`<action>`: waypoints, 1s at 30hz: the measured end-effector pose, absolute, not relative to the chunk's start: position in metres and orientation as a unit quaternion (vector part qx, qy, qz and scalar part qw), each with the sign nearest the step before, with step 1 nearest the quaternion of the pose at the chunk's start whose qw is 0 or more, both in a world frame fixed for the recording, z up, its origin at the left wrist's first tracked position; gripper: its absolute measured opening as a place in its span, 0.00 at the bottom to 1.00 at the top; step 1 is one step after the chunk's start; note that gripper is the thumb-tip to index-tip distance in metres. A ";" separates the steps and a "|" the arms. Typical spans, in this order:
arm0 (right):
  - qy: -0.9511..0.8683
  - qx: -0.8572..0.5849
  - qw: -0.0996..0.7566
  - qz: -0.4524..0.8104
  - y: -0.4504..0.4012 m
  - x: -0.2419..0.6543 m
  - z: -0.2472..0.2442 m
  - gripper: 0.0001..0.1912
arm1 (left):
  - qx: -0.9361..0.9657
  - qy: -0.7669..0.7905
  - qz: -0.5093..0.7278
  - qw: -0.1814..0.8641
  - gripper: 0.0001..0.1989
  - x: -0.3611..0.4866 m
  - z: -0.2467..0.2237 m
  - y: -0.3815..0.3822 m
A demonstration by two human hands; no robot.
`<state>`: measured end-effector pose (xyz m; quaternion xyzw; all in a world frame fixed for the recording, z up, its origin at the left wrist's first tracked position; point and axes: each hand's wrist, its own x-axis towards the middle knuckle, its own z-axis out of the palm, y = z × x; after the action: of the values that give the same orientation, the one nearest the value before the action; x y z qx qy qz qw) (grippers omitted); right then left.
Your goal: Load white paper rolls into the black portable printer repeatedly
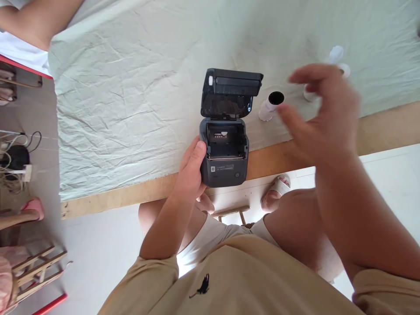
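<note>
My left hand (193, 162) grips the left side of a dark portable label printer (224, 170) above the table's near edge. The printer's lid (229, 89) is swung up, and its roll bay shows no roll inside. My right hand (323, 109), blurred by motion, hovers over the table to the right with thumb and fingers apart and nothing between them. Close to its thumb stands a white label roll (267, 109) with a dark hollow core. Behind the fingers, partly hidden, are more white rolls (344, 70) and a loose white piece (336, 54).
A wrinkled pale green cloth (131, 109) covers the table, whose wooden edge (108, 197) runs along my side. Another person's arm (42, 22) rests at the upper left. Cables (15, 162) and a wooden stool (39, 271) are on the left, below the table.
</note>
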<state>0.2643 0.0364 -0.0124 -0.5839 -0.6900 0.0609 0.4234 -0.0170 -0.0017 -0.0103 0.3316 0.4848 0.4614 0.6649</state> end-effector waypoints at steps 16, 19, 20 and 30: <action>-0.566 -0.754 0.319 0.099 0.056 0.305 -0.029 0.32 | 0.321 0.514 0.420 0.676 0.32 -0.018 -0.004 -0.001; -0.574 -0.755 0.311 0.063 0.056 0.310 -0.032 0.31 | 0.328 0.507 0.421 0.677 0.31 -0.018 -0.005 -0.001; -0.567 -0.754 0.326 0.063 0.055 0.312 -0.033 0.33 | 0.328 0.507 0.421 0.677 0.31 -0.017 -0.005 -0.001; -0.571 -0.724 0.372 0.101 0.050 0.310 -0.040 0.40 | 0.324 0.497 0.426 0.683 0.32 -0.018 -0.005 -0.002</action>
<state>0.3097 0.0504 -0.0404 -0.7244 -0.5713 0.1007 0.3725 -0.0182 -0.0019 -0.0051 0.3236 0.4972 0.4263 0.6829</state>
